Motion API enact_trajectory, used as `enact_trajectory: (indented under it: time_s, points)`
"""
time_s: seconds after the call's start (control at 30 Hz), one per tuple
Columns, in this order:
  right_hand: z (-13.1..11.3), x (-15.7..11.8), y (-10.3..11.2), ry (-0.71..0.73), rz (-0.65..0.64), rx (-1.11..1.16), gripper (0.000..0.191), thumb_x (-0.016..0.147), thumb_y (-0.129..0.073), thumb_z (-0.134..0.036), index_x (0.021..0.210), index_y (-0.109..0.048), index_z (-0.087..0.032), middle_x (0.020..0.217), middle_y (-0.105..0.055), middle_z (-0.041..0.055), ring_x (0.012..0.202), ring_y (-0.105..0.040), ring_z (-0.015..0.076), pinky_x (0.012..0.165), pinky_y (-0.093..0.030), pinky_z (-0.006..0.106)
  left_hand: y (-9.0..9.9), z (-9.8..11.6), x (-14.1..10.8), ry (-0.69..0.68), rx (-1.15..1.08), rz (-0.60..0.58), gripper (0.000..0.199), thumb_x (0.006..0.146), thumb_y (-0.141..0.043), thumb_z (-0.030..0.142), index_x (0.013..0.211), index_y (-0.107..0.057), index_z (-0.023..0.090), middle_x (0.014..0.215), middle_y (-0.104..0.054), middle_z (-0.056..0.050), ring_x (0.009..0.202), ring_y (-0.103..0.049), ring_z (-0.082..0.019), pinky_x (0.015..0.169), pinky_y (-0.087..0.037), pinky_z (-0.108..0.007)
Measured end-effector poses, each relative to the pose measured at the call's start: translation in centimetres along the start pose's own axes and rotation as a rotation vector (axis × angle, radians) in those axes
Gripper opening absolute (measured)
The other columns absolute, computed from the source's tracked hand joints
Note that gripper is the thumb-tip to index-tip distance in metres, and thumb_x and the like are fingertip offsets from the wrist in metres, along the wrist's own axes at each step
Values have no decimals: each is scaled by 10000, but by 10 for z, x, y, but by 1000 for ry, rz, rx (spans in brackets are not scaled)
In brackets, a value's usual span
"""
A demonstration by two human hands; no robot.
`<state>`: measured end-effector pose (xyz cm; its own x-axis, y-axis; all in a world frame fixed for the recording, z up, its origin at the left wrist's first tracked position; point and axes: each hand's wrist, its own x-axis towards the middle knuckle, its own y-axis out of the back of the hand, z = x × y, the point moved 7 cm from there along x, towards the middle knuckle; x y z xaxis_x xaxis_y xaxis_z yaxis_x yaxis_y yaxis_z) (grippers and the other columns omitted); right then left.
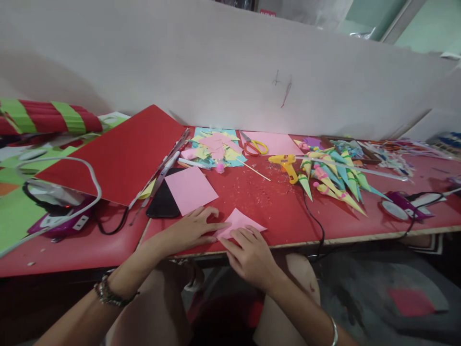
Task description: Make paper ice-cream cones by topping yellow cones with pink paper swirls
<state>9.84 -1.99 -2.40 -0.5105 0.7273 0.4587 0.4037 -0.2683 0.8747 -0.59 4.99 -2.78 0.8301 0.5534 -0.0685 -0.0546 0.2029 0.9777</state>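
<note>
A folded piece of pink paper (238, 219), roughly a triangle with its point away from me, lies at the table's front edge. My left hand (192, 229) is at its left corner, forefinger and thumb closed about that corner. Along the near edge, my right hand (248, 250) presses its fingers down on the paper, its thumb partly hidden. Left of the fold, a flat pink sheet (191, 190) rests partly over a black phone-like slab (162, 202).
Beyond my hands lie paper scraps (216, 144), scissors (255, 145), a thin stick (256, 170) and a yellow glue gun (287, 165). Several paper cones (334, 170) are heaped right. A red board (122, 154) leans left, near a purple power strip (66, 223) with a white cable.
</note>
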Motion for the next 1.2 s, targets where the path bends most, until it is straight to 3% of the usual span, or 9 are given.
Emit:
enact_trajectory:
  time_s: [0.33, 0.73, 0.9, 0.97, 1.03, 1.1, 1.2]
  points:
    - [34, -22, 27, -108, 94, 46, 211, 829, -466, -230, 960, -627, -195, 926, -634, 62, 892, -548, 193, 834, -409, 351, 1, -2, -1, -38, -68, 73, 439, 851, -472, 278, 1267, -395, 399, 1045, -470, -34, 1004, -456, -176, 870, -380, -294]
    - [65, -54, 38, -210, 95, -59, 227, 830, -459, -226, 952, -645, -180, 920, -639, 82, 898, -560, 207, 778, -445, 337, -1, -3, -1, 3, -127, 21, 422, 859, -445, 334, 1273, -390, 395, 1094, -443, -44, 1025, -447, -194, 891, -379, -324]
    - [72, -55, 45, -241, 124, -124, 233, 840, -430, -216, 839, -655, -154, 852, -647, 92, 827, -573, 207, 741, -447, 339, 3, -3, -1, 42, -196, 4, 415, 848, -468, 290, 1254, -428, 367, 1098, -455, -39, 1014, -461, -179, 898, -386, -313]
    - [72, -51, 47, -273, 138, -112, 232, 844, -423, -219, 857, -646, -155, 879, -642, 95, 841, -569, 208, 752, -447, 346, 7, -1, -3, 33, -195, 21, 398, 849, -459, 268, 1238, -451, 353, 1114, -460, -39, 1024, -463, -177, 903, -384, -309]
    - [65, -43, 44, -267, 124, -71, 259, 849, -425, -233, 1024, -598, -151, 1000, -623, 103, 943, -549, 213, 814, -439, 354, 10, 4, -5, 26, -178, 28, 380, 855, -430, 240, 1220, -472, 335, 1123, -473, -42, 1025, -471, -173, 903, -385, -304]
    - [51, -32, 33, -199, 41, -12, 369, 847, -446, -272, 1199, -484, -168, 1180, -552, 101, 1102, -475, 218, 905, -404, 365, 12, 12, -6, 40, -142, 30, 378, 835, -438, 217, 1196, -494, 312, 1134, -488, -47, 1028, -480, -181, 900, -387, -314]
    - [30, -17, 15, -92, -79, 56, 428, 812, -533, -314, 1215, -462, -191, 1211, -535, 84, 1123, -458, 220, 962, -358, 389, 12, 25, -8, 95, -66, 79, 441, 724, -566, 229, 1160, -510, 260, 1206, -484, -64, 1084, -460, -241, 910, -378, -368]
